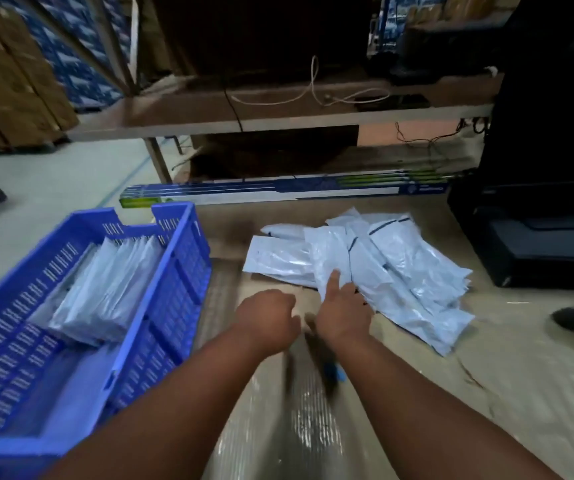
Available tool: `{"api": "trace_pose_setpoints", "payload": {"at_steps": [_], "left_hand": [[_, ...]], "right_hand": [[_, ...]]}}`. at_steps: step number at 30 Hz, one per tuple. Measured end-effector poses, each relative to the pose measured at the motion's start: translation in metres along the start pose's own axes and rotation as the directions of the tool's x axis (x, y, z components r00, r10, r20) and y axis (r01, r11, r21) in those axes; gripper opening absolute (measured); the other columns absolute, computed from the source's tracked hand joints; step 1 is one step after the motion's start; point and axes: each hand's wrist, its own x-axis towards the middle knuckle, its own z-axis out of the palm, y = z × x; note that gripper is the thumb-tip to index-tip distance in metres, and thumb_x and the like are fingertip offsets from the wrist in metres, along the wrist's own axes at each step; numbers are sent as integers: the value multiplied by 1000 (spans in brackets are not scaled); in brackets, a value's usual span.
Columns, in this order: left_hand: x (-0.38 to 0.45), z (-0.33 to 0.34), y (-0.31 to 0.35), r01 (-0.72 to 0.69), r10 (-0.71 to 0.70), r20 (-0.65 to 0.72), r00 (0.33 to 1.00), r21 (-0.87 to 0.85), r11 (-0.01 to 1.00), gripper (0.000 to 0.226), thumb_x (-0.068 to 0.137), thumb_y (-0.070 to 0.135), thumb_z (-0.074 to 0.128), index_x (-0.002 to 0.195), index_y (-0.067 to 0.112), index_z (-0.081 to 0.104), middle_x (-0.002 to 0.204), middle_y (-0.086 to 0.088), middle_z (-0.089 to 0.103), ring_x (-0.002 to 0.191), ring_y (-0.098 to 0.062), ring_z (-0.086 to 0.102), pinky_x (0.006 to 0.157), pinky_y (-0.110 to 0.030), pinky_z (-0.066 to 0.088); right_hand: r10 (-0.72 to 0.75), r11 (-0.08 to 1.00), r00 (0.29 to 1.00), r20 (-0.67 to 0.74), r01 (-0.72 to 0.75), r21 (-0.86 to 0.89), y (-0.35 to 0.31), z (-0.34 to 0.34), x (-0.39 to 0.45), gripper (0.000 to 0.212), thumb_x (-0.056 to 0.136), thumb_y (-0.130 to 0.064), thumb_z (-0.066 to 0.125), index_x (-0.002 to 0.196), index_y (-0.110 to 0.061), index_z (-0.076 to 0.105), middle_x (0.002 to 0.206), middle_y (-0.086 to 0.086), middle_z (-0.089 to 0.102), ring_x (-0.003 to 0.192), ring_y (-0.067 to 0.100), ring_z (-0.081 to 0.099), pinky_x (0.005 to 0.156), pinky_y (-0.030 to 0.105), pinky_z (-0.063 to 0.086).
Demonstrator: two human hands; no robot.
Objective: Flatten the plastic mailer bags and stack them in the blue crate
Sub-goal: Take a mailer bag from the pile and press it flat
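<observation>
Right hand (342, 308): fingers extended onto the near edge of the loose heap of mailer bags (375, 265); it touches the topmost bag with fingers fairly straight, and no closed grasp is visible, though motion blur leaves the thumb uncertain. Left hand (266, 318): fingers curled loosely inward, holding nothing, hovering just beside the right hand and apart from the bags.

The heap lies on the work surface ahead and to the right; the bags overlap at mixed angles, several creased or puffed. A neater stack of bags (105, 289) already lies inside the blue crate (174, 282), toward its far end; the near end of the crate shows bare floor.

Handling, as judged: the bags look thin, light and limp, with a glossy film likely to slide one upon another; a pinch at one corner would probably let the bag droop and drag its neighbours; taking hold along a short edge, then pressing flat with the palm to drive out air, seems the sounder course.

Surface: brown cardboard sheeting (417, 393), scuffed, with a ribbed glossy sheet nearest the person. Surroundings: a low wooden shelf (278, 112) carrying a white cable; long printed cartons (278, 194) behind the heap; black equipment (538, 202) at right; stacked boxes at far left.
</observation>
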Motion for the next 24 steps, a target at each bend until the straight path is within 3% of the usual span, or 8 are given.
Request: {"api": "trace_pose_setpoints", "payload": {"at_steps": [5,7,9,12,14,16,19,24], "left_hand": [[-13,9,-7,-118,134,-96,986,153,981,26,93,44,50,103,21,58,113,-3,60,106,-31,59,86,-42,51],[-24,13,-8,-205,232,-199,952,149,967,38,87,41,56,119,20,59,138,-8,56,122,-35,54,94,-44,49],[-40,19,-8,-289,324,-237,916,169,942,71,85,46,60,150,20,47,167,-12,33,149,-34,34,115,-48,37],[-64,39,-12,-411,448,-192,873,204,889,91,84,62,56,162,22,33,174,-12,18,161,-33,13,129,-54,14],[-78,63,-18,-422,446,-112,888,184,888,95,85,70,52,164,21,30,174,-13,18,161,-34,14,128,-56,14],[-93,92,-24,-394,401,-23,916,150,907,94,90,74,47,164,18,30,172,-15,24,158,-37,23,126,-58,22],[-109,122,-25,-354,362,-42,931,133,926,85,98,72,42,161,14,38,165,-19,37,151,-39,39,119,-57,37],[-104,131,-8,-342,342,-296,892,52,938,72,104,50,48,158,4,41,167,-18,34,158,-34,27,124,-59,28]], "right_hand": [[-125,992,992,11,125,31,14,-1,-8,94,86,-43,60,162,-31,6,155,11,42,137,37,45,110,55,39],[-259,965,965,32,257,45,32,0,-23,88,86,-32,55,162,-35,12,156,3,44,140,31,44,117,57,32],[-421,906,905,60,416,78,53,2,-39,87,82,-26,57,160,-40,22,154,-8,47,142,22,46,121,57,26],[-648,756,745,158,655,16,85,4,-66,86,80,-26,61,157,-45,27,161,-15,38,151,16,36,124,53,26],[-704,668,652,281,743,-50,101,0,-84,89,84,-29,55,164,-46,19,173,-14,15,160,13,11,130,50,10],[-716,632,610,338,773,-56,113,-3,-101,88,84,-33,49,165,-46,17,175,-13,3,161,13,-3,130,47,-2],[-704,672,649,289,740,-27,121,-4,-116,80,87,-46,41,165,-43,23,175,-9,0,162,11,-5,130,46,-3],[-598,799,801,-27,593,-100,85,7,-121,63,106,-56,32,160,-24,39,172,4,26,159,22,24,129,52,15]]}}
